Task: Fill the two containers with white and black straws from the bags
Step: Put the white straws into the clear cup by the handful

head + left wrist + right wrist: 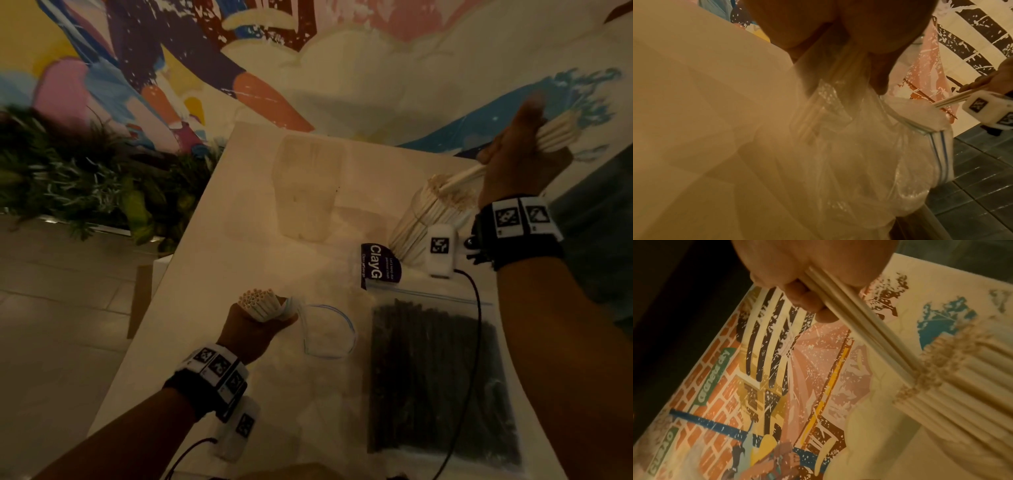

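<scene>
My left hand grips a bundle of white straws together with the mouth of a clear zip bag. From the left wrist the bag hangs below the hand, straws showing through it. My right hand holds a bunch of white straws tilted, their lower ends at the top of a clear container packed with white straws. The right wrist view shows these straws meeting the packed container. A second clear container stands empty. A zip bag of black straws lies flat.
A purple label card lies between the filled container and the black-straw bag. The white table ends at the left, with plants and floor beyond. A painted mural wall stands behind. A cable crosses the black-straw bag.
</scene>
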Demonstrator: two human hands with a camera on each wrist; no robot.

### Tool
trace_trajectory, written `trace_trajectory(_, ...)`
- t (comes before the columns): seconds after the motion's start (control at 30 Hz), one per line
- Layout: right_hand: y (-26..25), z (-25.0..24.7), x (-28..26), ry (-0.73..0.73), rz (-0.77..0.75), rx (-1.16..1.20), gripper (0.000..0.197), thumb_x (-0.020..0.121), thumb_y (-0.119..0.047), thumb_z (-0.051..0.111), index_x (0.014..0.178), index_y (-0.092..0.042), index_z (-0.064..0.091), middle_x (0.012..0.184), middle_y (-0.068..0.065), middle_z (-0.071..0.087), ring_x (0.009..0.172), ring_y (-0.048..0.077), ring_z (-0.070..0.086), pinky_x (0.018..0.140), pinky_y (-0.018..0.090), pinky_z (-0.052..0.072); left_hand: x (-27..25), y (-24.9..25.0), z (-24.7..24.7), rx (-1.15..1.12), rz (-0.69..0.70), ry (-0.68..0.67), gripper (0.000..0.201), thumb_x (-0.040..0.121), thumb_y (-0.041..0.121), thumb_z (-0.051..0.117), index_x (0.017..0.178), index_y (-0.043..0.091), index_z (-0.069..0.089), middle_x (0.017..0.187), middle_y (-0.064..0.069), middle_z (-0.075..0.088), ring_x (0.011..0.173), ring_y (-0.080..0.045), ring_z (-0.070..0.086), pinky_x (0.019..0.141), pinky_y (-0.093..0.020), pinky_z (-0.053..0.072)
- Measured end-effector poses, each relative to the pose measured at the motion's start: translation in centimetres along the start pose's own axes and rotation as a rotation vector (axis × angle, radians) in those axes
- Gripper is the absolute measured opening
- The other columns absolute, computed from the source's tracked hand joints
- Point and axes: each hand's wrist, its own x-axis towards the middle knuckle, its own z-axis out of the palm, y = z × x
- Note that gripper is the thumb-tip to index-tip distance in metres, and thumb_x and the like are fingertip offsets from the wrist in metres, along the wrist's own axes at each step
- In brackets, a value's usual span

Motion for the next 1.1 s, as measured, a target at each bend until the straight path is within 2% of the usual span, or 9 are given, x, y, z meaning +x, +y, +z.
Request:
trace_trajectory(0.17, -0.1, -0.3, 0.1, -0.053, -0.034, -0.104, 0.049, 0.091, -0.038, 0.058, 0.046, -0.022, 0.051, 0.038, -0.004, 0.047, 0.036, 0.017, 0.043, 0.05, 0.032, 0.047, -0.1, 0.4, 0.2, -0.027, 0.029, 0.02, 0.024, 0.075, 0.002, 0.071, 0.099, 0.005, 0.069, 0.094, 0.001, 0.068, 0.08, 0.005, 0.065, 0.068, -0.009, 0.05)
trace_trajectory(0.27, 0.2, -0.9, 0.1, -0.066, -0.049, -0.123, 0.044, 0.092, -0.039, 0.057, 0.053, -0.021, 0.046, 0.037, -0.004, 0.046, 0.035, 0.015, 0.043, 0.049, 0.031, 0.046, -0.1, 0.5, 0.2, -0.055, 0.01, 0.025, 0.022, 0.075, 0.002, 0.071, 0.095, 0.01, 0.07, 0.085, 0.01, 0.07, 0.078, 0.003, 0.065, 0.066, -0.01, 0.05)
trace_trajectory(0.47, -0.1, -1.7, 0.8, -0.128, -0.076, -0.215, 0.051, 0.093, -0.044, 0.052, 0.049, -0.019, 0.046, 0.036, -0.005, 0.048, 0.036, 0.015, 0.047, 0.057, 0.027, 0.051, -0.1, 0.4, 0.2, -0.053, 0.03, 0.017, 0.023, 0.076, 0.0, 0.07, 0.099, 0.003, 0.07, 0.09, 0.005, 0.069, 0.079, 0.004, 0.065, 0.065, -0.01, 0.05)
trace_trajectory(0.6, 0.2, -1.7, 0.8, -0.153, -0.064, -0.203, 0.051, 0.093, -0.045, 0.052, 0.049, -0.019, 0.046, 0.037, -0.005, 0.047, 0.036, 0.016, 0.046, 0.057, 0.028, 0.051, -0.1, 0.2, 0.3, -0.056, 0.029, 0.017, 0.021, 0.076, 0.001, 0.071, 0.096, 0.006, 0.071, 0.079, 0.014, 0.072, 0.079, 0.003, 0.066, 0.065, -0.01, 0.05)
trace_trajectory(0.73, 0.6, -1.3, 0.8, -0.179, -0.013, -0.167, 0.051, 0.086, -0.054, 0.06, 0.076, -0.006, 0.045, 0.04, 0.0, 0.048, 0.037, 0.023, 0.045, 0.051, 0.034, 0.049, 0.0, -0.1, 0.4, -0.096, 0.006, 0.032, 0.021, 0.075, 0.001, 0.072, 0.092, 0.013, 0.071, 0.082, 0.013, 0.073, 0.08, 0.0, 0.066, 0.067, -0.012, 0.051)
trace_trajectory(0.83, 0.3, -1.2, 0.6, -0.141, -0.03, -0.173, 0.046, 0.091, -0.047, 0.055, 0.053, -0.021, 0.051, 0.038, -0.002, 0.047, 0.038, 0.021, 0.047, 0.055, 0.033, 0.052, 0.1, -0.2, 0.3, -0.091, 0.018, 0.028, 0.021, 0.076, 0.002, 0.072, 0.094, 0.012, 0.071, 0.094, -0.001, 0.071, 0.082, -0.002, 0.066, 0.069, -0.013, 0.051)
trace_trajectory(0.9, 0.2, -1.3, 0.6, -0.097, -0.046, -0.141, 0.049, 0.089, -0.049, 0.056, 0.05, -0.022, 0.048, 0.039, -0.004, 0.046, 0.037, 0.02, 0.045, 0.055, 0.035, 0.052, 0.0, -0.2, 0.2, -0.082, 0.016, 0.02, 0.02, 0.076, 0.004, 0.071, 0.095, 0.011, 0.071, 0.095, -0.002, 0.07, 0.083, -0.002, 0.066, 0.069, -0.013, 0.051)
trace_trajectory(1.03, 0.7, -2.0, 1.2, -0.067, -0.034, -0.14, 0.05, 0.079, -0.059, 0.058, 0.059, -0.015, 0.049, 0.039, -0.006, 0.047, 0.036, 0.017, 0.043, 0.05, 0.03, 0.046, 0.0, -0.3, 0.1, -0.067, 0.013, 0.024, 0.018, 0.076, 0.006, 0.072, 0.092, 0.015, 0.072, 0.085, 0.009, 0.072, 0.082, -0.003, 0.067, 0.068, -0.014, 0.051)
trace_trajectory(1.1, 1.3, -2.0, 1.2, -0.11, -0.046, -0.159, 0.057, 0.083, -0.06, 0.056, 0.081, -0.002, 0.053, 0.04, -0.004, 0.047, 0.037, 0.017, 0.043, 0.05, 0.029, 0.047, 0.1, -0.4, 0.2, -0.053, 0.018, 0.019, 0.019, 0.076, 0.005, 0.072, 0.091, 0.017, 0.072, 0.083, 0.01, 0.072, 0.08, -0.003, 0.066, 0.067, -0.014, 0.051)
